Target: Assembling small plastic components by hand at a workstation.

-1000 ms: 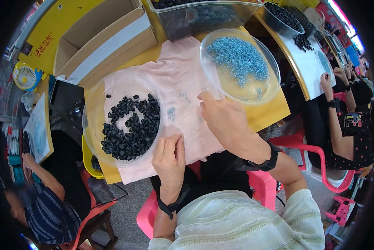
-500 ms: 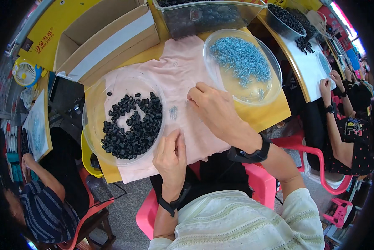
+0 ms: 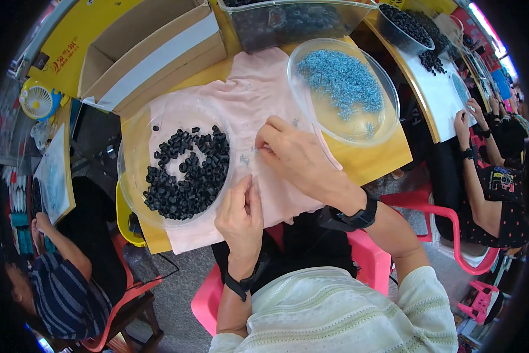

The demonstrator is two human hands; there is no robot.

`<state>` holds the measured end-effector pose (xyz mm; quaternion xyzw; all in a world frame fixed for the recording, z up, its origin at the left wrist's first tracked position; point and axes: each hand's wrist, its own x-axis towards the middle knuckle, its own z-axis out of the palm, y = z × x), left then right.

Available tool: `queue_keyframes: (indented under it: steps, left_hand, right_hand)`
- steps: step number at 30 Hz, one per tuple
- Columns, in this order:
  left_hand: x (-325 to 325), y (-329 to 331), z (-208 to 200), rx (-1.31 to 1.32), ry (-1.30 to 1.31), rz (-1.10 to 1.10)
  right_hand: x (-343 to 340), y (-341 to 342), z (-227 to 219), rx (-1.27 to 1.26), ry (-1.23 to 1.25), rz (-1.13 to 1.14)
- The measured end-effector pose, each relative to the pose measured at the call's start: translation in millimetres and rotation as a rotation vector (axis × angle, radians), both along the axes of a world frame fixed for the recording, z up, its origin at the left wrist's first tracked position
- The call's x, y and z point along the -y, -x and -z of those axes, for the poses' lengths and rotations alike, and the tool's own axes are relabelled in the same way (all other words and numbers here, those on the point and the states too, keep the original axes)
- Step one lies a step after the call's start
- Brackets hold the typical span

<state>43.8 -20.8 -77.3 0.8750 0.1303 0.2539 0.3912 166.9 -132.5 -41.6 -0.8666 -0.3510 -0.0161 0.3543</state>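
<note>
A pale pink cloth [image 3: 258,76] covers the middle of the yellow table. Above it, my right hand [image 3: 297,157] has its thumb and forefinger pinched beside a few tiny bluish-silver pieces [image 3: 244,159]; whatever they grip is too small to name. Nearer to me, my left hand [image 3: 241,217] is bent with thumb and fingers together, and its contents are hidden. Left of it a round clear tray [image 3: 133,197] holds many short black tubular parts [image 3: 185,197]. Beyond my right hand another round clear tray [image 3: 326,130] carries a heap of tiny bluish-silver pieces [image 3: 344,82].
An open cardboard box [image 3: 152,70] stands at the back left. Behind the cloth is a clear bin [image 3: 299,26] of black parts. A metal bowl [image 3: 403,26] of black parts sits on the right-hand table. Co-workers sit left [image 3: 70,288] and right [image 3: 494,200].
My right hand has moved left and slightly down, to the loose pieces on the cloth, which now look fewer. My left hand has risen slightly, its fingers still together.
</note>
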Motion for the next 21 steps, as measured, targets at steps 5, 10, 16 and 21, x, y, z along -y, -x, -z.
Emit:
queue_keyframes:
  steps: [5, 10, 16, 21]
  left_hand:
    - [-1.3, 0.4, 2.2, 0.012, 0.008, 0.011]
    - [-0.3, 0.3, 0.9, -0.036, -0.003, -0.006]
    - [2.9, -11.9, -13.1, -0.233, -0.228, -0.033]
    - [2.4, -14.2, -14.3, -0.222, -0.277, 0.027]
  right_hand:
    - [8.6, -1.0, -1.5, 0.034, -0.032, -0.026]
    - [7.4, -2.1, 3.7, 0.114, 0.047, -0.045]
    - [9.6, -3.4, 6.5, 0.077, -0.016, -0.043]
    - [20.4, -2.1, 0.1, -0.137, -0.166, 0.016]
